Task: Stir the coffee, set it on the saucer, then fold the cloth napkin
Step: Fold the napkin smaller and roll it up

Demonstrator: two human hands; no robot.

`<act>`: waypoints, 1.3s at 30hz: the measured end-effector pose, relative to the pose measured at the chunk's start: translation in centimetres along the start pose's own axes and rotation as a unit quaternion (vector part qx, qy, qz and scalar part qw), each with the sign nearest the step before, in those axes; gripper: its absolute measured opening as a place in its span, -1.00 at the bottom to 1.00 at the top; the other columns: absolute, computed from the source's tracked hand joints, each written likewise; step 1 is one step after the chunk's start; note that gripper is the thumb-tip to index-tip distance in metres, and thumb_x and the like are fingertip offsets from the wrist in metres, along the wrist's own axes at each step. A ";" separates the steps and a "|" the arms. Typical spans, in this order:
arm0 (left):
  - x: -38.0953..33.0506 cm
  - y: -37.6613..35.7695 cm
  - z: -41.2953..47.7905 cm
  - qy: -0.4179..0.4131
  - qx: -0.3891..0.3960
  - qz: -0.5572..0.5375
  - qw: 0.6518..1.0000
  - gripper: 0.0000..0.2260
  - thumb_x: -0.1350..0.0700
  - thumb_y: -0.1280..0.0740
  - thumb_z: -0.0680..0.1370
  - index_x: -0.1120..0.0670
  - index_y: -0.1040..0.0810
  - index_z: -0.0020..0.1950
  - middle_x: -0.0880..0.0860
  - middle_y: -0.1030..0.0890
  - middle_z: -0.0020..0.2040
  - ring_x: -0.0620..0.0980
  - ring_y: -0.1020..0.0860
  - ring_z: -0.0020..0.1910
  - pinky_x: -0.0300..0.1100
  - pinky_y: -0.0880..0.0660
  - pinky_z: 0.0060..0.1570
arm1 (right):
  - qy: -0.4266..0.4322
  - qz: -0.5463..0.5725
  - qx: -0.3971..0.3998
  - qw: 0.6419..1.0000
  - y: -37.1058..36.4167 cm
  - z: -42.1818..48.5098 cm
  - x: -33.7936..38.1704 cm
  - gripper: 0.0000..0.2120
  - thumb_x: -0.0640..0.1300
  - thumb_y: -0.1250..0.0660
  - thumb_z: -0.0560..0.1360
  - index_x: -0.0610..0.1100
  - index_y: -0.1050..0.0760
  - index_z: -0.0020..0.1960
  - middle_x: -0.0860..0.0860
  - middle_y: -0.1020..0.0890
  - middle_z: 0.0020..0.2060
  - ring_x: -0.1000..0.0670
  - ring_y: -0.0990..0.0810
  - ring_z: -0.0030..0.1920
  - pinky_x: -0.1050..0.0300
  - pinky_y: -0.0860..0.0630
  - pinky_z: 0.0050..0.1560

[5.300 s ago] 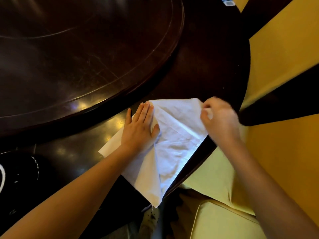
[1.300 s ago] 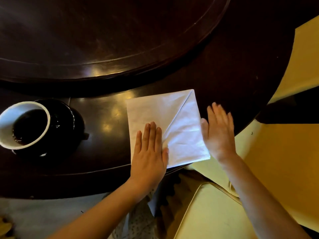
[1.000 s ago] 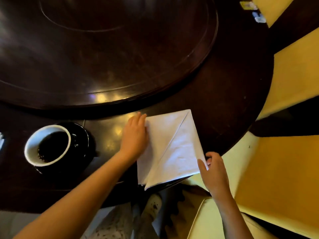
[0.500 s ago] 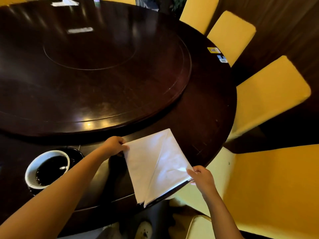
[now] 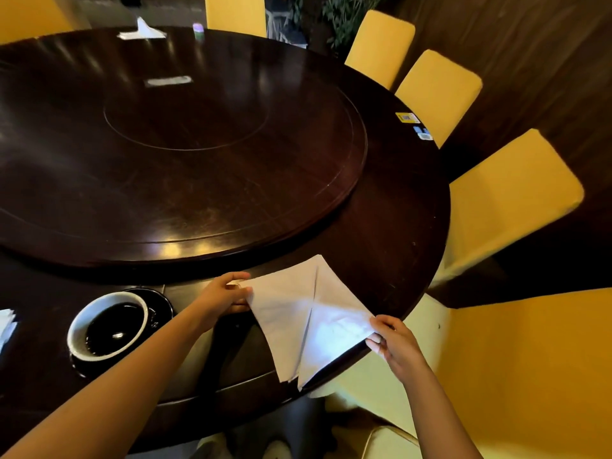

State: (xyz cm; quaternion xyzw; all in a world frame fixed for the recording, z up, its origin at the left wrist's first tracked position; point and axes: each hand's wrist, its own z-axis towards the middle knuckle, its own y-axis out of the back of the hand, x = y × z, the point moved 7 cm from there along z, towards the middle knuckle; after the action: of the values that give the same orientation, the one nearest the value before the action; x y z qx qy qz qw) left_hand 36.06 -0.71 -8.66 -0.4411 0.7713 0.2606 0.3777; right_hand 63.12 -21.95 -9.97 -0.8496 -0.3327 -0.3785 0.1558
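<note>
Cloth napkin (image 5: 308, 313), white, folded, lies on the dark round table (image 5: 397, 226) at approx 6 o'clock of the tabletop, near edge. Diagonal crease visible down its middle; near corner overhangs the table rim.

L hand (image 5: 225, 294) at napkin's 9 o'clock corner: thumb and fingers pinched on that corner. R hand (image 5: 394, 342) at napkin's 4 o'clock corner: thumb on top, fingers under, pinching the cloth at the table edge. Napkin stretched betw. the two hands; whether it is raised off the wood or flat, cannot tell.

Coffee cup (image 5: 107, 324), white rim, dark liquid inside, sits on black saucer (image 5: 162, 304), approx 9 o'clock of the napkin, beside L forearm, not touching it.

Raised round turntable (image 5: 185, 154) fills the table centre at 12 o'clock. Yellow chairs (image 5: 510, 193) ring the table from 12 to 4 o'clock. Small white item (image 5: 142, 31) on far side of table, too small to identify.
</note>
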 end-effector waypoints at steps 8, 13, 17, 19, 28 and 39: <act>-4.3 0.1 -1.2 -0.194 -0.090 0.272 0.938 -0.75 0.26 -0.38 0.47 0.10 -0.58 0.13 0.05 -0.60 -0.08 -0.08 -0.57 -0.20 -0.32 -0.46 -0.19 | 0.174 -0.216 0.009 0.961 -0.8 -2.3 3.7 -0.71 -0.31 -0.36 0.45 -0.09 -0.47 0.12 -0.02 -0.51 -0.16 0.02 -0.49 -0.17 0.26 -0.45 -0.22; -7.7 -0.2 -2.2 -0.294 -0.106 0.336 0.888 -0.75 0.19 -0.40 0.47 0.10 -0.59 0.14 0.05 -0.64 -0.06 -0.03 -0.57 -0.13 -0.17 -0.50 -0.06 | 0.232 -0.290 0.001 0.928 -1.1 -2.8 6.3 -0.70 -0.22 -0.37 0.45 -0.02 -0.42 0.14 0.01 -0.51 -0.11 0.07 -0.49 -0.16 0.29 -0.44 -0.22; -9.5 -0.7 -3.0 -0.361 -0.103 0.421 0.826 -0.80 0.14 -0.40 0.47 0.07 -0.61 0.09 0.06 -0.66 -0.01 0.03 -0.60 -0.09 -0.10 -0.54 -0.11 | 0.263 -0.313 -0.019 0.913 -0.9 -2.9 8.1 -0.71 -0.20 -0.37 0.46 -0.03 -0.45 0.15 0.03 -0.53 0.01 0.02 -0.51 -0.07 0.21 -0.52 -0.12; -10.4 -0.8 -3.5 -0.377 -0.105 0.428 0.814 -0.83 0.13 -0.40 0.47 0.07 -0.62 0.05 0.07 -0.66 -0.05 0.05 -0.59 -0.12 -0.09 -0.51 -0.18 | 0.290 -0.315 -0.020 0.904 -0.7 -3.1 9.3 -0.76 -0.19 -0.37 0.45 -0.02 -0.47 0.10 0.03 -0.55 0.00 0.04 -0.52 -0.07 0.27 -0.50 -0.13; -13.2 0.2 -5.0 -0.306 -0.056 0.204 0.928 -0.87 0.14 -0.39 0.48 0.12 -0.63 -0.01 0.04 -0.63 -0.09 -0.07 -0.58 -0.11 -0.26 -0.49 -0.12 | 0.328 -0.196 0.006 0.924 1.2 -3.2 13.4 -0.98 -0.19 -0.42 0.42 -0.09 -0.61 -0.16 -0.02 -0.57 -0.05 0.12 -0.56 -0.05 0.41 -0.44 -0.04; -5.2 -1.9 -2.0 0.017 -0.032 -0.076 0.996 -0.83 0.24 -0.36 0.50 0.31 -0.53 0.03 0.17 -0.59 -0.28 -0.04 -0.60 -0.45 -0.27 -0.57 -0.48 | 0.024 -0.128 0.062 0.990 -0.1 0.7 6.8 -0.94 -0.23 -0.36 0.47 -0.23 -0.50 -0.13 -0.11 -0.65 -0.33 0.01 -0.64 -0.39 0.21 -0.60 -0.42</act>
State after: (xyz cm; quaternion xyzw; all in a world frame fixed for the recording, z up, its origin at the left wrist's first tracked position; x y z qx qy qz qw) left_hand 38.68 -0.60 -3.41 -0.5148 0.7331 0.2479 0.3689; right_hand 66.77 -18.50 -5.40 -0.7796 -0.4575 -0.3939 0.1665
